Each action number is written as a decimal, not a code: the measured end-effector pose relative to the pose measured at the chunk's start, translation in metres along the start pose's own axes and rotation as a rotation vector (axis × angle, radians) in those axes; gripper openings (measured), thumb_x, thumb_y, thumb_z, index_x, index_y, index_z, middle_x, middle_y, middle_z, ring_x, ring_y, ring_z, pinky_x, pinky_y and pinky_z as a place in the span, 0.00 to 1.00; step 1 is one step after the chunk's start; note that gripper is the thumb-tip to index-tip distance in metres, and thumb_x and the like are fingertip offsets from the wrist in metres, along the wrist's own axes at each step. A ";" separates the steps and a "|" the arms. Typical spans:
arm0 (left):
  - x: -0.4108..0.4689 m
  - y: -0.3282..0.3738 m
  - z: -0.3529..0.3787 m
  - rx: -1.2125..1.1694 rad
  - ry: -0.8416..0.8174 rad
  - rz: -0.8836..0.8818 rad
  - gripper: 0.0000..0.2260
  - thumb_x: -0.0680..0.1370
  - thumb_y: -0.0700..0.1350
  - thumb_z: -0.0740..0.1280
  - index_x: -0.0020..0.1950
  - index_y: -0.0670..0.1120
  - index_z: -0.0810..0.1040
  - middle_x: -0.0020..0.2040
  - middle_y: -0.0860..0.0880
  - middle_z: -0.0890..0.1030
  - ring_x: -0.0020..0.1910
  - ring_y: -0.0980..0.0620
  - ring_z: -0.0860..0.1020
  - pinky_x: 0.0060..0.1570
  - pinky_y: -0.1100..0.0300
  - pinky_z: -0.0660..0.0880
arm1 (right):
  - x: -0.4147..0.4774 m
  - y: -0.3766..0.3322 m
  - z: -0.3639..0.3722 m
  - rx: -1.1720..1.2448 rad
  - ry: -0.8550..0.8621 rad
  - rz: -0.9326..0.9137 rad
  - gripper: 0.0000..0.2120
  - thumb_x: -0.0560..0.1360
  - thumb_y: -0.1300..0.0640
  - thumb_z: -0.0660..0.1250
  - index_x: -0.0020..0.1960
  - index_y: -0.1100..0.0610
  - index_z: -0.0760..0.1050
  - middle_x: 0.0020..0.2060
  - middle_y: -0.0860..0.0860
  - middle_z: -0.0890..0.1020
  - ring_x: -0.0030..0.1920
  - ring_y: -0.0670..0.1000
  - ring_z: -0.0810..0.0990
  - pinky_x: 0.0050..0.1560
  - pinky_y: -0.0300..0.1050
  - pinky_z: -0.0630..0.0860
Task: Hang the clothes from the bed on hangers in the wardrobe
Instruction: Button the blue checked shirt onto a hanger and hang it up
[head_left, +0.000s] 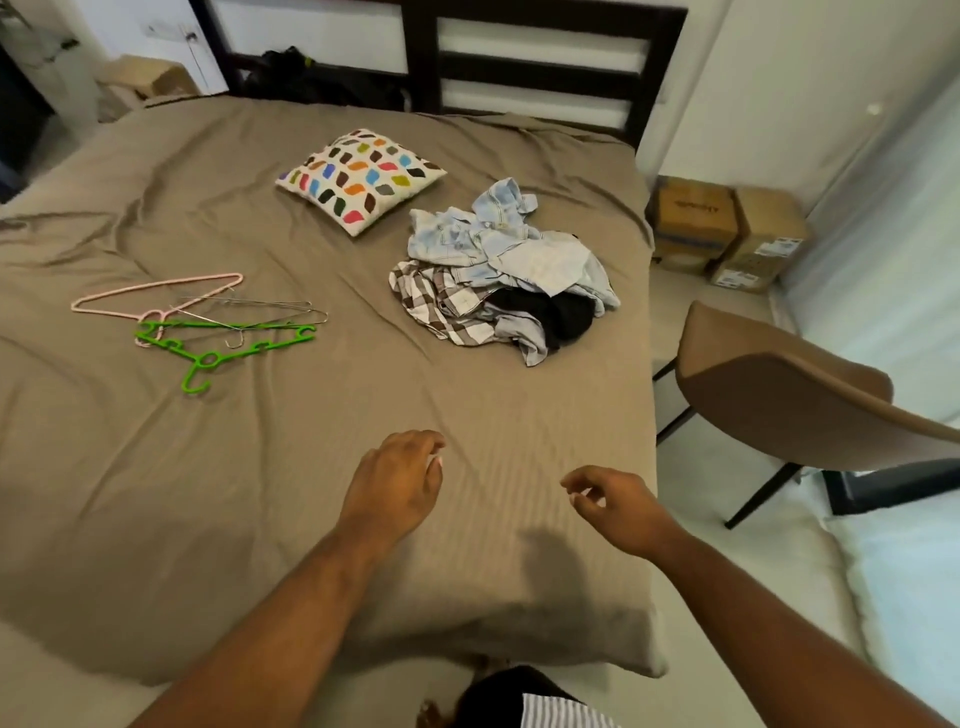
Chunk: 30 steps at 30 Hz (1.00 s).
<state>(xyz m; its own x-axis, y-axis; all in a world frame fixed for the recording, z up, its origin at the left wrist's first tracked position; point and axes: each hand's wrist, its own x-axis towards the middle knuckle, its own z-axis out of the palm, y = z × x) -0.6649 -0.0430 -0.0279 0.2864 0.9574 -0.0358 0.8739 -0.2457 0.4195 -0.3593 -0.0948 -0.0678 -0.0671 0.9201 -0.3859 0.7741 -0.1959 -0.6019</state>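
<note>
A heap of clothes (498, 270) lies on the right half of the bed (260, 493): a pale blue shirt on top, a brown checked shirt and a black garment beneath. On the left half lie a pink hanger (156, 291), thin wire hangers (260, 312) and a green plastic hanger (218, 348), overlapping. My left hand (395, 483) hovers over the bed's near end, fingers loosely curled, holding nothing. My right hand (613, 504) is beside it near the bed's right edge, fingers loosely curled and empty. Both hands are well short of the clothes. No wardrobe is in view.
A cushion (358, 179) with coloured patches sits near the dark headboard (519, 62). A brown chair (779, 400) stands right of the bed. Cardboard boxes (727, 234) sit on the floor at the far right. A dark bag (311, 78) rests by the headboard.
</note>
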 end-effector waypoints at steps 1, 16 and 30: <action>0.008 -0.002 -0.002 0.001 -0.003 -0.006 0.16 0.78 0.48 0.61 0.61 0.47 0.80 0.56 0.50 0.83 0.57 0.47 0.80 0.54 0.50 0.77 | 0.017 0.001 -0.002 -0.008 -0.010 0.003 0.12 0.80 0.57 0.67 0.62 0.51 0.80 0.53 0.44 0.83 0.48 0.43 0.80 0.47 0.29 0.71; 0.152 -0.059 0.060 0.045 -0.103 -0.045 0.15 0.77 0.47 0.62 0.61 0.48 0.81 0.57 0.51 0.83 0.58 0.46 0.80 0.56 0.49 0.77 | 0.396 0.032 -0.084 -0.447 0.078 0.164 0.31 0.76 0.46 0.65 0.78 0.42 0.63 0.82 0.54 0.47 0.78 0.67 0.52 0.78 0.60 0.56; 0.182 -0.055 0.046 0.032 -0.102 -0.008 0.16 0.77 0.48 0.60 0.61 0.50 0.80 0.55 0.53 0.83 0.57 0.49 0.80 0.54 0.48 0.78 | 0.413 -0.014 -0.122 -0.339 0.619 -0.033 0.17 0.77 0.63 0.62 0.58 0.50 0.84 0.54 0.55 0.86 0.58 0.59 0.80 0.61 0.54 0.74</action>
<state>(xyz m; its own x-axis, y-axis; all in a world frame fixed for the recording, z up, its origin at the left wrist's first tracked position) -0.6432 0.1377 -0.0990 0.3167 0.9394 -0.1316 0.8879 -0.2448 0.3895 -0.3208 0.3291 -0.1332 0.1989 0.9672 0.1580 0.9381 -0.1412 -0.3164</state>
